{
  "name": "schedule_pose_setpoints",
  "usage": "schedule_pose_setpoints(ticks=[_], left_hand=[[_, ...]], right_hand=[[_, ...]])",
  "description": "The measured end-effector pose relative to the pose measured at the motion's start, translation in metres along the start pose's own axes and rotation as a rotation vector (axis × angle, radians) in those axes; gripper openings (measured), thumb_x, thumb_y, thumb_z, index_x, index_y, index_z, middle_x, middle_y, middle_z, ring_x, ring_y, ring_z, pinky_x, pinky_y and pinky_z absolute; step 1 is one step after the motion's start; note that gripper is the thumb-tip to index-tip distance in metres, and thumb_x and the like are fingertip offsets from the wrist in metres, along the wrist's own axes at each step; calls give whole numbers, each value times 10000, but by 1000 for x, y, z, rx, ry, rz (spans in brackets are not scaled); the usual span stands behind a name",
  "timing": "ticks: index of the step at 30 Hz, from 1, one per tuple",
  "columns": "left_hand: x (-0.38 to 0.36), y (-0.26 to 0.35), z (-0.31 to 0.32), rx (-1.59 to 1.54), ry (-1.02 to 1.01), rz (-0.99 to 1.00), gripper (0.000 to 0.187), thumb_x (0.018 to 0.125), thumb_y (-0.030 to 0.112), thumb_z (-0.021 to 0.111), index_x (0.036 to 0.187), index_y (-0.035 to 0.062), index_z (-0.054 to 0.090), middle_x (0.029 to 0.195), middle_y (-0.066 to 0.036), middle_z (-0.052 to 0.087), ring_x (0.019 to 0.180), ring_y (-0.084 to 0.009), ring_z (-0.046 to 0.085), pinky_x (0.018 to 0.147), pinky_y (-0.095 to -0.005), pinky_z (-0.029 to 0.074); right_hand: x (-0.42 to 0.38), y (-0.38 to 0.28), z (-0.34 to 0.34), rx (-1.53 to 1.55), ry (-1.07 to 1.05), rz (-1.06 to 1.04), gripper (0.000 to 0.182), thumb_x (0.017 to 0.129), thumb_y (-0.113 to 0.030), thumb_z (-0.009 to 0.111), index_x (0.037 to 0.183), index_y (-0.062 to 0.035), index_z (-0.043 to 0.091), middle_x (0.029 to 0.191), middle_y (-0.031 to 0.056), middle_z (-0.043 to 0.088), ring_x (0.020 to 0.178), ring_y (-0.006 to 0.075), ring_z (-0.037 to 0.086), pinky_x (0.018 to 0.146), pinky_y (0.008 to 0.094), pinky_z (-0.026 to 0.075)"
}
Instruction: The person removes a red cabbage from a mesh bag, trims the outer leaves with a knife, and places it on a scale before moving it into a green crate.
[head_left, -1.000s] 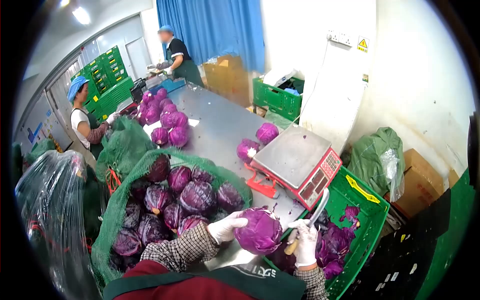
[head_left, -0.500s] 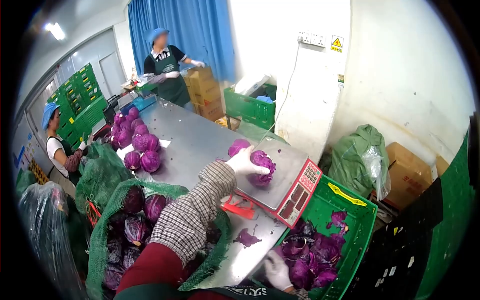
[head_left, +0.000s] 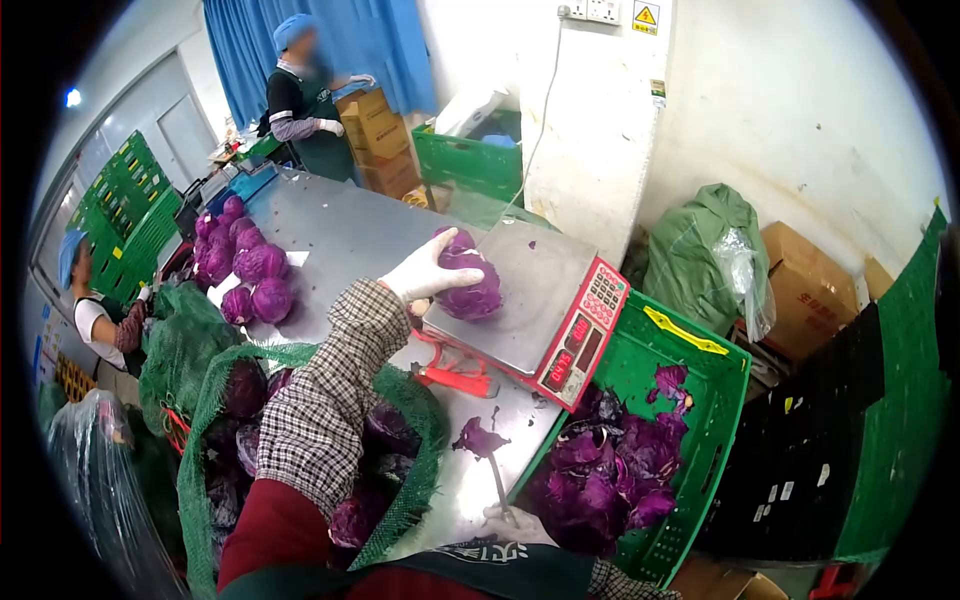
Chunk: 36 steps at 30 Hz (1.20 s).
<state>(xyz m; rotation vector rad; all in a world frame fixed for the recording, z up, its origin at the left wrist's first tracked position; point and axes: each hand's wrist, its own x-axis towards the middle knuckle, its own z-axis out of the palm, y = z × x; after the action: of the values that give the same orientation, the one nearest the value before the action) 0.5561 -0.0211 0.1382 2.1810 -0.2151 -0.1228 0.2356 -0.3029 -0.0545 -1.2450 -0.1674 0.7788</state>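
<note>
Metal table (head_left: 370,222) toward 11 o'clock, left arm (head_left: 325,395) extended toward 1 o'clock, scale (head_left: 545,290) beyond, purple cabbage (head_left: 474,296) at its pan's 9 o'clock side, left hand (head_left: 424,270) clamped around cabbage, right hand (head_left: 517,527) at 6 o'clock, partly hidden, gripping knife (head_left: 499,482).

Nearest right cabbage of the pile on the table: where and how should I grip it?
Best cup the cabbage around its widest part, coming from above and the right. It is round, without a handle; neighbouring cabbages crowd its left and far sides, while bare table lies to its right.
</note>
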Motion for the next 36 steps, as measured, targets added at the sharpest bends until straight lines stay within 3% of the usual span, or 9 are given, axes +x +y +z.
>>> schedule_pose_setpoints(ticks=[9,13,19,21,25,28,31,33,36], left_hand=[[-21,0,-4,-7,43,-152,1193,673,517,830,1481,-77,183,1460,-254,353,1364,-313,372,1126,-386,330],[-15,-19,17,395,240,-272,1267,550,608,834,1463,-60,263,1425,-281,349,1333,-372,394,1105,-396,364],[-38,-40,19,21,345,-129,1005,617,418,859,1387,-29,393,1362,-232,406,1276,-323,454,1088,-383,388],[-55,-40,27,-12,386,-75,1008,606,388,873,1384,-32,389,1354,-219,414,1268,-308,458,1084,-376,391],[-119,9,47,28,192,290,1017,607,371,883,1390,-27,370,1359,-208,399,1312,-322,398,1121,-397,318],[-171,52,66,183,-1,441,1076,599,368,893,1426,-18,322,1415,-227,361,1344,-354,361,1132,-421,299],[-207,59,99,231,-111,553,1103,578,289,901,1451,-8,296,1419,-242,383,1329,-384,383,1124,-431,314],[-221,36,117,250,-140,590,1198,575,270,900,1504,13,189,1499,-268,279,1388,-392,315,1141,-432,287],[-243,7,139,185,-197,412,1334,581,289,898,1516,-14,-6,1563,-300,30,1467,-400,97,1190,-396,165]], right_hand=[[2,-18,-5,120,116,209,399,942,-235,631,1252,-6,528,959,40,665,727,70,553,681,217,464],[6,-21,-5,-58,117,134,375,938,-234,635,1220,-4,549,923,36,662,713,68,553,664,225,467],[8,-49,7,-113,300,222,318,923,-148,640,1191,-2,553,812,26,635,631,81,586,579,215,473],[16,-34,-9,-11,323,-61,295,927,-120,623,1186,-6,539,786,37,629,603,88,595,552,223,483],[25,-87,-20,31,391,-381,288,925,-32,536,1206,27,511,743,47,597,580,101,575,554,224,470],[27,-114,-31,-90,347,-503,524,951,-158,550,1416,24,391,1282,117,581,583,98,528,535,224,450],[11,-125,-21,96,202,-372,616,941,-240,622,1444,11,368,1119,90,622,541,91,510,508,224,435],[3,-99,-14,102,222,-297,615,941,-205,633,1447,12,358,824,19,564,509,86,500,486,219,429],[-3,-60,5,211,307,-273,641,934,-103,624,1472,16,296,888,23,578,524,72,505,477,211,435]])
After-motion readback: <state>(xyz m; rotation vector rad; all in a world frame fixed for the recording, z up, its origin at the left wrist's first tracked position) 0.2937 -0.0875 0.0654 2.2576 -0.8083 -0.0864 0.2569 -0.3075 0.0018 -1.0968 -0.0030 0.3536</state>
